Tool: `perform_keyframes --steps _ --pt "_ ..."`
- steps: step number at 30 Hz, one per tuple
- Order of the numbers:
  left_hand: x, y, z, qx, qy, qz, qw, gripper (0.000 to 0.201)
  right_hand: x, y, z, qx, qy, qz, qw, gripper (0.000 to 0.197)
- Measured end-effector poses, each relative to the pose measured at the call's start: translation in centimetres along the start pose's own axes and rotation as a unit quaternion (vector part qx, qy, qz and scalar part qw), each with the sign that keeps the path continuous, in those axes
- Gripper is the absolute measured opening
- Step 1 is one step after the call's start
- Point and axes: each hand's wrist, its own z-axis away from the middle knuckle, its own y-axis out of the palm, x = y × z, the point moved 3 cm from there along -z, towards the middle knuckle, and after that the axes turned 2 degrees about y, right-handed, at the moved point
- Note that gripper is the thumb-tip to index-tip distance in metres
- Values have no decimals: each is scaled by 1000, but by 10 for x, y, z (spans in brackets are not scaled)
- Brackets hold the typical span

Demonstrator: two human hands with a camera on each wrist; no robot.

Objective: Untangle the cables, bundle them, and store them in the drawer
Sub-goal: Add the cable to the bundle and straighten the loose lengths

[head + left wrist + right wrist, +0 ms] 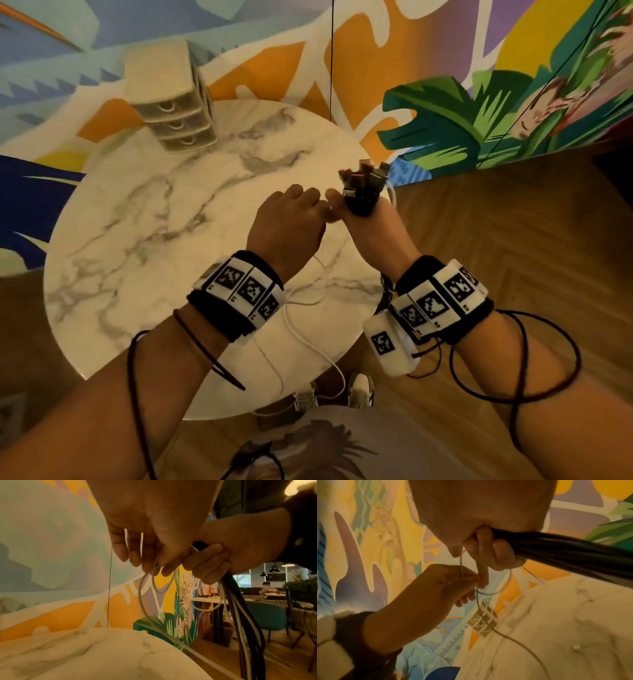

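**White cable being worked at the bundle, drawers far off to the left**

I have my right hand [368,224] clenched around the cable bundle [363,186], plug ends pointing up and away from me, the long axis running down through my fist so that the tails hang below the table's edge. My left hand [291,222] sits just beside it, touching, fingers pinching the thin white cable [145,601], which loops under both hands and trails across the marble table [154,222]. The bundle is mostly thick, dark, smooth cords; the white one is slim and springy. The drawer unit [174,113], pale ribbed plastic with three closed drawers, stands at the far left rim, well apart; my left hand is nearer to it. I judge the bundling is unfinished.
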Motion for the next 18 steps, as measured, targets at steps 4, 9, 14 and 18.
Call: perform_keyframes --steps 4,9,14,18 --pt "-2 8 2 21 -6 73 997 31 -8 -1 -8 6 22 33 999 32" --pt "25 60 33 101 -223 319 915 7 -18 -15 -19 -32 75 -86 993 47" --pt "16 71 47 123 -277 491 817 15 -18 -23 -17 -38 109 -138 984 39" --pt "38 60 42 -15 -292 534 794 23 -24 -27 -18 -62 134 -161 976 34"
